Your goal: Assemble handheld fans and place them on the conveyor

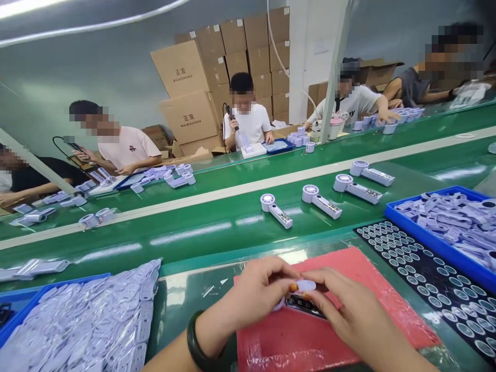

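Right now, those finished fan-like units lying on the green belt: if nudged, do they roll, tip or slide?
Probably slide, not roll: each unit lies flat with a long boxy handle that would block the round head from rolling. Tipping looks unlikely, since they sit low on the belt. The belt's glossy sheen suggests little grip, so a light push likely skids or pivots one.

I see a red mat (349, 263) beside a black tray (437, 289) patterned with rows of pale rings, blue bins (426, 232) of lilac parts (pale, nearly white), and a green belt (217, 217) striped cream.
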Demonstrator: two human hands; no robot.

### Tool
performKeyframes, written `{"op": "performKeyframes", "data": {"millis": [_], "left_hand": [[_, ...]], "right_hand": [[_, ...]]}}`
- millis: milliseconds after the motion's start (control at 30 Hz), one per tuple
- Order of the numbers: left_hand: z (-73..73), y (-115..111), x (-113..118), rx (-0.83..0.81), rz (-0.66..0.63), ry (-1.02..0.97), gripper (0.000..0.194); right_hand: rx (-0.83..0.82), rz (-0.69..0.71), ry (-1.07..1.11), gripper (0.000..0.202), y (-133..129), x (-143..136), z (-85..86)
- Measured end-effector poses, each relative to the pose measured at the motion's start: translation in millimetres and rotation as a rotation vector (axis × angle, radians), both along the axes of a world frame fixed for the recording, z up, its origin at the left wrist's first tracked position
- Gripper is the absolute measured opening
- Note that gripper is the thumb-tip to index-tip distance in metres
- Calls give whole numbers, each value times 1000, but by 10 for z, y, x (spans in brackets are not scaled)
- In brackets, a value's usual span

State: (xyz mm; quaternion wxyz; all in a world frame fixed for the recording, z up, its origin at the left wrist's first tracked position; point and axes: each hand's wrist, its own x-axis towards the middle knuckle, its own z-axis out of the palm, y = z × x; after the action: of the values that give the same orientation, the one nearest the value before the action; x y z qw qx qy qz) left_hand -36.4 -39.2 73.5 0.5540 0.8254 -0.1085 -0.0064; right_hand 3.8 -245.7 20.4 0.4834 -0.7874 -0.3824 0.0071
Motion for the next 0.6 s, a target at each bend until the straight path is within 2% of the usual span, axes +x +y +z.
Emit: {"op": "performKeyframes", "data": {"millis": [100,167,267,400,600], "left_hand": [[18,106,-2,-38,81,-36,19],[-15,183,-48,101,104,-156,23],[-131,223,-150,320,14,-273,25],[-327,97,-225,422,-116,-273,29],[-447,-56,-199,480,-37,-264,16]], "right_hand": [[-4,-42,10,20,-39,16,-18],[-21,-74,11,19,-47,10,-62],[-68,-62,-26,18,-37,-39,-151],[-121,-33,-48,19,-38,-119,-246],[-121,-6,-29,21,-51,-127,-286]]}}
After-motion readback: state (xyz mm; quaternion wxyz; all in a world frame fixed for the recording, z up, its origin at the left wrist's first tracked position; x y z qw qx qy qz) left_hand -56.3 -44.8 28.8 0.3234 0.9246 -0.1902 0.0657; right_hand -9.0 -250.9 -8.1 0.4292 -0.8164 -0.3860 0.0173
